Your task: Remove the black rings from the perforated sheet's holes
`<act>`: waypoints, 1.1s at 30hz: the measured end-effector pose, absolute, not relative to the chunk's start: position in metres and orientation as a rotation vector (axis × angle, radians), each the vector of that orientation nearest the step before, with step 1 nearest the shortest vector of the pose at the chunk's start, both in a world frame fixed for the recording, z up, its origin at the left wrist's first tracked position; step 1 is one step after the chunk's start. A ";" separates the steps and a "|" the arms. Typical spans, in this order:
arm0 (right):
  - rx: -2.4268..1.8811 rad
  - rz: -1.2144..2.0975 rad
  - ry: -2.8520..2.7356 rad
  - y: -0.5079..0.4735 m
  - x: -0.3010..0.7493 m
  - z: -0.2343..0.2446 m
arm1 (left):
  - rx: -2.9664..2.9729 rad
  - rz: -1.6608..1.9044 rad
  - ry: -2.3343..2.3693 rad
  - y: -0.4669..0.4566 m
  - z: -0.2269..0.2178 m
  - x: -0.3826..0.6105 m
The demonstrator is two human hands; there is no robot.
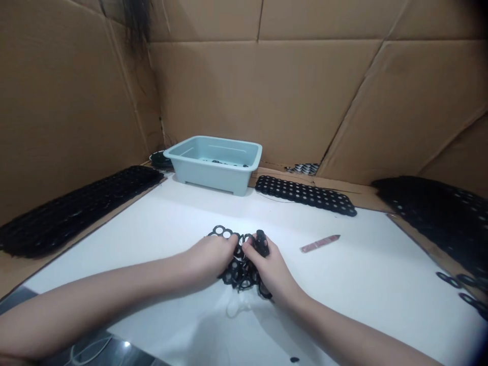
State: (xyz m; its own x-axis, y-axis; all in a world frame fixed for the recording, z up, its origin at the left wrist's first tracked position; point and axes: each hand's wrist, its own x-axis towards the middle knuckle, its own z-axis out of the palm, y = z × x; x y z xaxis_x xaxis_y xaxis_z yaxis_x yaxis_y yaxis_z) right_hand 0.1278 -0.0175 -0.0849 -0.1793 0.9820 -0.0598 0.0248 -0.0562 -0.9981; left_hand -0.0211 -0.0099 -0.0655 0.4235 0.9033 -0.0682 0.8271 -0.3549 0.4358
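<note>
Fingers of left hand (211, 255) and right hand (273, 272) pinch black, hole-punched ring mesh (237, 274); white tabletop (171, 218) beneath.

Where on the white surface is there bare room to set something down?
Bare white lies between the tub and the black ring piece, and from the reddish stick to the right stack. Crowded: centre, where left hand and right hand grip it.

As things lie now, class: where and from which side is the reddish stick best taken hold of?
Pinch its middle from above, across the narrow width. The stick lies flat on the white sheet, nothing touching it; the right hand, on the ring mat, is nearest.
</note>
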 end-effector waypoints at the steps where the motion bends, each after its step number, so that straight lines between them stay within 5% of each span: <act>1: -1.181 1.374 -1.331 -0.018 0.128 -0.085 | 2.190 0.309 1.468 -0.001 -0.059 -0.025; 12: -1.185 1.401 -1.354 -0.019 0.130 -0.078 | 1.548 1.004 1.537 0.138 0.041 -0.064; 33: -1.116 1.426 -1.345 -0.016 0.131 -0.085 | 1.484 1.267 1.888 0.208 0.026 -0.061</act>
